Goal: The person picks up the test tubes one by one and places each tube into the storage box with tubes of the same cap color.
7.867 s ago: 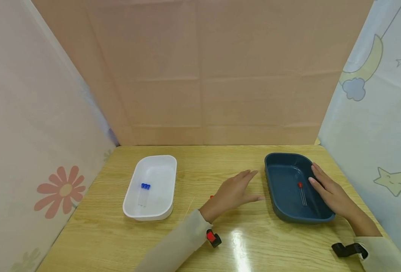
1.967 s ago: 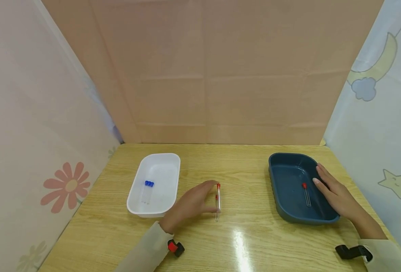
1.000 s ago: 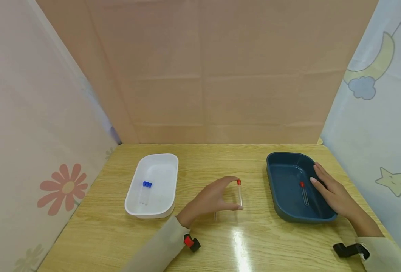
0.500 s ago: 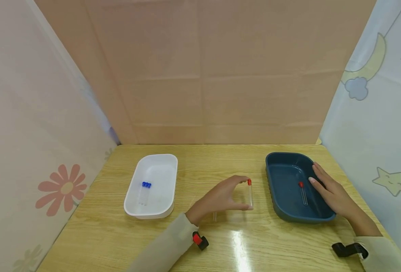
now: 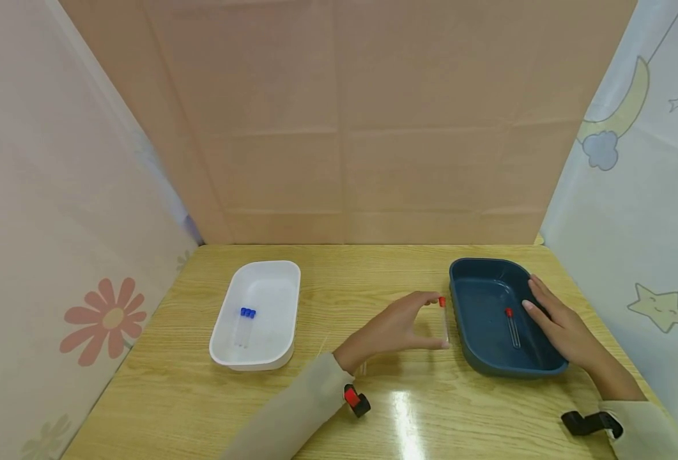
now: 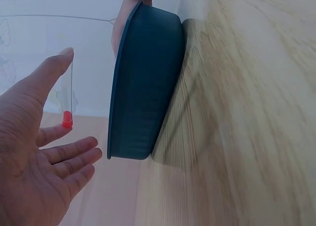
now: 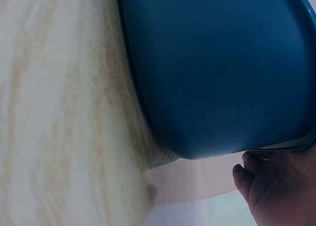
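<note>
My left hand point(image 5: 393, 327) pinches a clear test tube point(image 5: 445, 324) lengthwise, with the thumb at its round end and the index finger at its red cap point(image 6: 67, 119). The remaining fingers spread loosely. The tube stands nearly upright just outside the left wall of a dark blue tray point(image 6: 145, 83). My right hand point(image 5: 560, 326) holds that tray's right rim, thumb over the inner side and fingers point(image 7: 243, 179) outside. Inside the tray lies another red-capped test tube point(image 5: 512, 329). Under my left wrist the end of a further tube point(image 5: 364, 368) shows on the table; the rest is hidden.
A white tray point(image 5: 281, 313) stands on the left of the wooden table point(image 5: 339, 275), with 3 blue-capped test tubes point(image 5: 246, 326) side by side in it. A brown sheet point(image 5: 339, 128) closes off the back, and patterned curtains hang at both sides.
Empty at first beside the blue tray, my left hand went back left, took a red-capped test tube and carried it right to the tray's left wall. My right hand stays on the rim.
</note>
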A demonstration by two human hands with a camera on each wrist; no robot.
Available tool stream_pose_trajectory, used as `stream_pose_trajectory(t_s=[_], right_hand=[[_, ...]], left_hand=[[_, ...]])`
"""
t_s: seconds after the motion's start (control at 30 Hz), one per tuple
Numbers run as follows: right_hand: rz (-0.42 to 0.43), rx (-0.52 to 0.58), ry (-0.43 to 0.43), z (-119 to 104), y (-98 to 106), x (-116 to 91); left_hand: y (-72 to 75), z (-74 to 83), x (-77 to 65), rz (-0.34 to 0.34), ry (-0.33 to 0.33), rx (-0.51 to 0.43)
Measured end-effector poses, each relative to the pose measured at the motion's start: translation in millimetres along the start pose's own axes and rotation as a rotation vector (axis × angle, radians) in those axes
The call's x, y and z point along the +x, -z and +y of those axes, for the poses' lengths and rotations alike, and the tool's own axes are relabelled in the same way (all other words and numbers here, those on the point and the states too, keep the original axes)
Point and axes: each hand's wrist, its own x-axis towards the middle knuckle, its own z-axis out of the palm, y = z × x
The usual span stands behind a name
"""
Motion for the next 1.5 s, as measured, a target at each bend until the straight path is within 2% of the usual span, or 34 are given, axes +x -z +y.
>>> stream_pose_trajectory(t_s=[0.23, 0.47, 0.73, 1.07, 1.5], right_hand=[[0.008, -0.004, -0.013, 1.6, -1.6, -0.5], [0.007, -0.006, -0.003, 0.7, -1.2, -0.9], [0.015, -0.01, -0.01, 2.1, -2.7, -1.4], [0.012, -0.006, -0.016, 2.2, -0.7, 3.0], [0.0, 0.014, -0.04, 0.1, -0.1, 3.6]], left_hand=[[-10.9, 5.8, 20.0, -0.004, -0.055, -0.001], [-19.6, 9.6, 34.6, -0.033, -0.066, 0.024], [-22.0, 20.4, 50.6, -0.056, -0.076, 0.022], [-24.3, 30.3, 70.6, -0.108, -0.054, 0.122], [-38.4, 37.9, 91.2, -0.133, -0.061, 0.32]])
